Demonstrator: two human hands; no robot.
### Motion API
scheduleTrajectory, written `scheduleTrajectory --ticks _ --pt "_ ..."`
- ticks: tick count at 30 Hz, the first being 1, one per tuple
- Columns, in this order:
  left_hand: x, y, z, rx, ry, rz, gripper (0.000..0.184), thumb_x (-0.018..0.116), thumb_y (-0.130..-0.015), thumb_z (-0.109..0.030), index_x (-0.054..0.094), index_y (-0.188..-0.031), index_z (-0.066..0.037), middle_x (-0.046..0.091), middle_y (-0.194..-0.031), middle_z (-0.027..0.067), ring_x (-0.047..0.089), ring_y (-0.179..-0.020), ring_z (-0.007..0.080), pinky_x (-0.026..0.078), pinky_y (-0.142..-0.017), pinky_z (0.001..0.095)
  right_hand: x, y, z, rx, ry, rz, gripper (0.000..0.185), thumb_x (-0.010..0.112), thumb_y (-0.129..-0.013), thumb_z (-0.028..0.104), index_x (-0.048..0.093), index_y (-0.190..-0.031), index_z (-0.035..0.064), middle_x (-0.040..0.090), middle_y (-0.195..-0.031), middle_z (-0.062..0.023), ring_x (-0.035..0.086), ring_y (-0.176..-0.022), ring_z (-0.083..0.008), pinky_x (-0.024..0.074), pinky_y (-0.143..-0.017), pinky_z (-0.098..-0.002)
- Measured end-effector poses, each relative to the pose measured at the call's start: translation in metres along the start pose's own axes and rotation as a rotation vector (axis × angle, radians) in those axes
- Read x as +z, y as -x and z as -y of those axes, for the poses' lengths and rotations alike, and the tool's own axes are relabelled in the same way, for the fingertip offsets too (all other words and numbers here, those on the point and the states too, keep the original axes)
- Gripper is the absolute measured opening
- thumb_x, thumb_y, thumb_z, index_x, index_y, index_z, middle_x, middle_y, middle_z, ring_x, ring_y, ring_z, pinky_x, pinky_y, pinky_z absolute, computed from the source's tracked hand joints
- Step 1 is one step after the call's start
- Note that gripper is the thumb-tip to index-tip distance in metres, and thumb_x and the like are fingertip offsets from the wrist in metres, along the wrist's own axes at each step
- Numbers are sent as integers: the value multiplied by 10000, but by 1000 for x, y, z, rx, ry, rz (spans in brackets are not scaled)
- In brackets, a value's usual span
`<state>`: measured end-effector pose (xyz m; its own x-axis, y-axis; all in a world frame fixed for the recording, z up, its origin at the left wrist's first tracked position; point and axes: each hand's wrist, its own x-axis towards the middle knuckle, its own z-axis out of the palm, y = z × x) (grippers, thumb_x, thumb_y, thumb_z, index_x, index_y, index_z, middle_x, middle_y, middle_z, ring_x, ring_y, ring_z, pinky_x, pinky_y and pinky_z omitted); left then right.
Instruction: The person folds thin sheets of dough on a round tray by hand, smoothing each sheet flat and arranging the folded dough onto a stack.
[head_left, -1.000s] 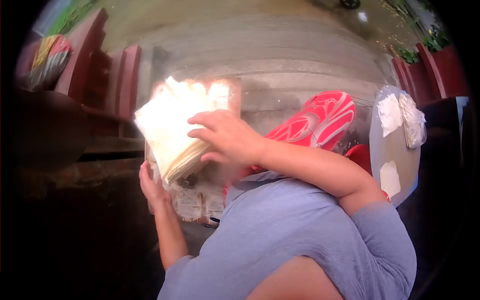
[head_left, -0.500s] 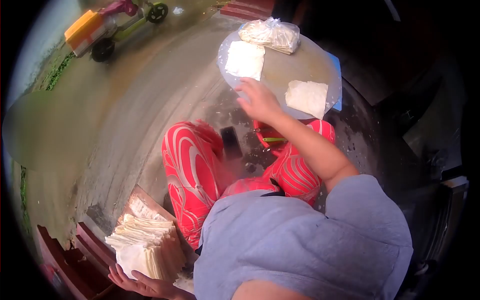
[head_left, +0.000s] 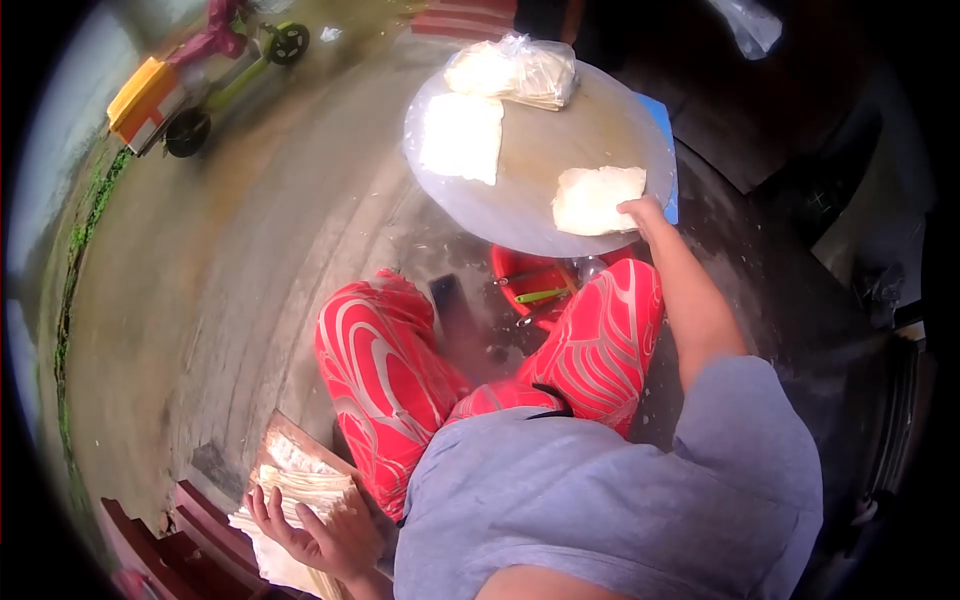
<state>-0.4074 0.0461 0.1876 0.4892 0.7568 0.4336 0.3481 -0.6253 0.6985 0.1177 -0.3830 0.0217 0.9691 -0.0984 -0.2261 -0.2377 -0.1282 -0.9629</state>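
At the right of the round table, my right hand [head_left: 643, 215] grips the near right corner of a pale, thin square sheet [head_left: 598, 200], thumb on top; the sheet still lies on the tabletop. My left hand [head_left: 318, 535] is held with its fingers apart over a tall stack of similar folded sheets [head_left: 310, 489] at the lower left, and partly hides it. Whether it touches the stack I cannot tell. A second sheet [head_left: 460, 137] lies flat at the table's left, beside a clear plastic bag [head_left: 515, 72] packed with more sheets.
The round table [head_left: 520, 215] stands in front of my knees. Under its edge is a red basin [head_left: 515, 268] with a green-handled tool [head_left: 540, 296]. A phone [head_left: 452, 297] lies on the floor. A scooter [head_left: 190, 85] is parked at upper left.
My right hand has moved right, from near the left sheet to the right sheet's corner, and taken hold of it. My left hand has risen over the stack. The view has shifted slightly.
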Motion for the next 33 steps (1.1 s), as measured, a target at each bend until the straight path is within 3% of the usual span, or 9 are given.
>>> scheduleTrajectory --ticks 4,11,16,21,23,25,26,29,33 --pt "15 -1 -6 -35 -9 49 248 451 -905 -88 533 -1119 8 413 -1338 197 329 -1310 338 230 -1076 469 59 30 103 -47 462 -34 307 632 -808 106 561 -1051 -68 637 -972 -158 625 -860 -225 492 -754 -335" --pt "40 -11 -13 -124 67 121 251 492 -850 -36 556 -1090 1 433 -1317 196 342 -1303 347 245 -1066 446 169 38 215 -354 -190 362 427 589 -887 107 416 -1265 10 568 -1156 -115 580 -1019 -190 478 -873 -328" --pt "41 -14 -16 -200 87 174 250 510 -831 -14 570 -1073 1 441 -1313 182 368 -1277 329 255 -1058 425 222 -25 175 -227 -438 460 364 592 -877 69 463 -1211 2 590 -1132 -119 603 -965 -199 508 -837 -339" --pt "38 -8 -14 -214 78 185 248 520 -838 -11 567 -1081 6 463 -1296 169 387 -1264 320 267 -1051 413 249 -39 88 195 -285 484 384 592 -866 71 464 -1222 4 596 -1142 -121 614 -982 -232 515 -827 -361" --pt "37 -4 -15 -181 61 154 255 529 -842 -5 567 -1094 4 471 -1288 166 389 -1264 318 284 -1042 405 252 -30 84 174 -86 291 412 603 -851 123 465 -1223 9 594 -1143 -140 606 -1014 -251 497 -865 -358" --pt "46 -11 -7 -179 81 136 262 535 -842 -4 567 -1102 0 471 -1288 166 388 -1265 318 290 -1039 402 254 -52 66 -156 638 -277 439 608 -834 188 469 -1215 20 584 -1134 -156 592 -1035 -267 476 -888 -347" --pt "23 9 -6 -231 40 64 269 540 -843 -3 567 -1110 -3 471 -1287 166 387 -1267 318 297 -1036 399 251 -34 80 -431 694 -337 456 617 -816 244 491 -1198 29 572 -1129 -169 583 -1019 -282 466 -877 -351" --pt "-19 12 -3 -159 -112 -94 261 542 -847 -2 579 -1106 -10 480 -1278 152 396 -1257 306 315 -1025 389 276 30 117 -573 306 288 289 612 -849 123 566 -1116 22 598 -1056 -59 566 -934 -132 453 -814 -262" --pt "-92 40 24 -257 -232 -476 231 521 -879 -34 591 -1097 -11 507 -1252 107 439 -1190 233 339 -999 348 349 140 141 -765 117 809 195 550 -911 70 583 -1098 27 604 -1053 -26 557 -970 -95 432 -877 -237"
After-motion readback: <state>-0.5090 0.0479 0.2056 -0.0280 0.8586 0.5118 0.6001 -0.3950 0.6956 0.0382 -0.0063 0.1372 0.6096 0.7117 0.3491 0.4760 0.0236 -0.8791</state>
